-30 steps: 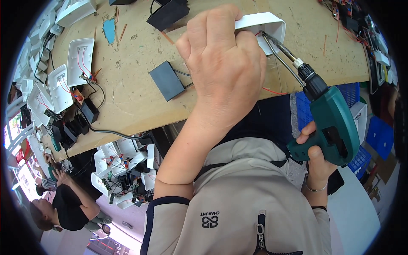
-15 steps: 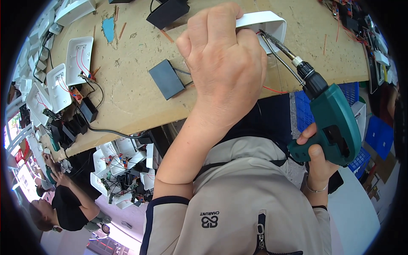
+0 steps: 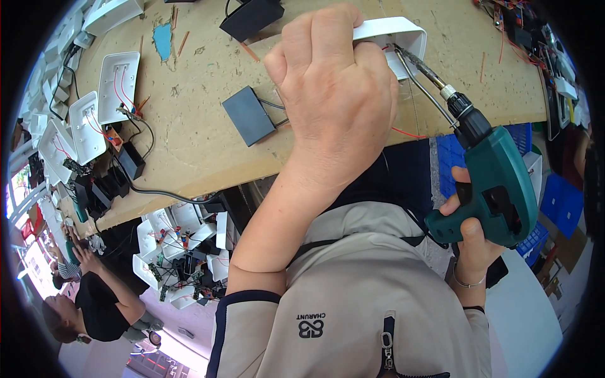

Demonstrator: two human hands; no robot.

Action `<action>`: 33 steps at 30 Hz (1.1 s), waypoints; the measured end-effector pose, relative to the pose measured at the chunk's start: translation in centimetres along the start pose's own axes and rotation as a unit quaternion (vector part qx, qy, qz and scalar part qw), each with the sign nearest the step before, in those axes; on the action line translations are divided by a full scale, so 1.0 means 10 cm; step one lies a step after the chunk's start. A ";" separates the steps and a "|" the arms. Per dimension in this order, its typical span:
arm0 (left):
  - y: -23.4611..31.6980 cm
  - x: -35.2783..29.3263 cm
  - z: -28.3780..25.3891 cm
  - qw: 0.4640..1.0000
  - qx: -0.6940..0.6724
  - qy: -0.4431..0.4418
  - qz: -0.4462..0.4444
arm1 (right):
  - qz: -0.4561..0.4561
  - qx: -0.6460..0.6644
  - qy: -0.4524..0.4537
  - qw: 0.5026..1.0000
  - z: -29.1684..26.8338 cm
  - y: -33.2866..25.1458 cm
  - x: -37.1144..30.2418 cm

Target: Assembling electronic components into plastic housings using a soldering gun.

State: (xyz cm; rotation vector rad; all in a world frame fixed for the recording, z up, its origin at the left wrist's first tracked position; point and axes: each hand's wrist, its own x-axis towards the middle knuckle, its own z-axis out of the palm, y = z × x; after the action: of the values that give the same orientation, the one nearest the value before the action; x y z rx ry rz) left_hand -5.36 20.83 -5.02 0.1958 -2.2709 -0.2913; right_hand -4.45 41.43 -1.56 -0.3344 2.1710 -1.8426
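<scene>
My left hand (image 3: 334, 94) is closed round a white plastic housing (image 3: 397, 28) at the table's far side, its back toward me and its fingertips hidden. My right hand (image 3: 476, 242) grips the handle of a green soldering gun (image 3: 501, 179) with a thin metal feed tube beside its iron. The dark tip points into the open side of the housing, near a bit of red wire; whether it touches anything I cannot make out. From beneath my left hand a red wire (image 3: 408, 133) sticks out. A black box (image 3: 249, 116) with a dark cable lies left of that hand.
White housings (image 3: 118, 88) with red wires and circuit boards line the left of the table (image 3: 195, 126). More parts fill a heap (image 3: 183, 252) below its edge. Another black box (image 3: 252, 19) stands at the back. Blue crates (image 3: 447, 165) sit lower right. A person (image 3: 104, 296) works at lower left.
The soldering gun has shifted slightly to the right, its tip with it. A finger of my right hand has lifted forward on the handle. My left hand and the housing have barely moved.
</scene>
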 end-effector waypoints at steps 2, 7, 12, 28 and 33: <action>0.00 0.00 0.03 1.000 -0.001 -0.001 -0.001 | -0.012 -0.014 0.011 1.000 0.01 -0.01 -0.01; 0.00 -0.01 0.02 1.000 -0.006 -0.002 -0.002 | 0.004 -0.013 0.012 1.000 0.01 -0.02 -0.03; 0.00 -0.01 0.03 1.000 -0.011 -0.003 -0.003 | 0.005 -0.018 0.007 1.000 0.00 -0.01 -0.02; 0.00 -0.03 0.06 1.000 -0.022 -0.005 -0.005 | -0.003 -0.010 0.014 1.000 -0.06 -0.02 -0.11; 0.00 -0.01 0.04 1.000 -0.029 -0.007 -0.002 | -0.006 0.001 0.014 1.000 -0.13 -0.04 -0.15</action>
State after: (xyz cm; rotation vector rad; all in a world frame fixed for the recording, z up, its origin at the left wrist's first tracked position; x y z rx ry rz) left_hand -5.63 20.95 -5.34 0.1682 -2.2722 -0.3619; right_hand -3.47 43.14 -0.90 -0.3237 2.1898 -1.8665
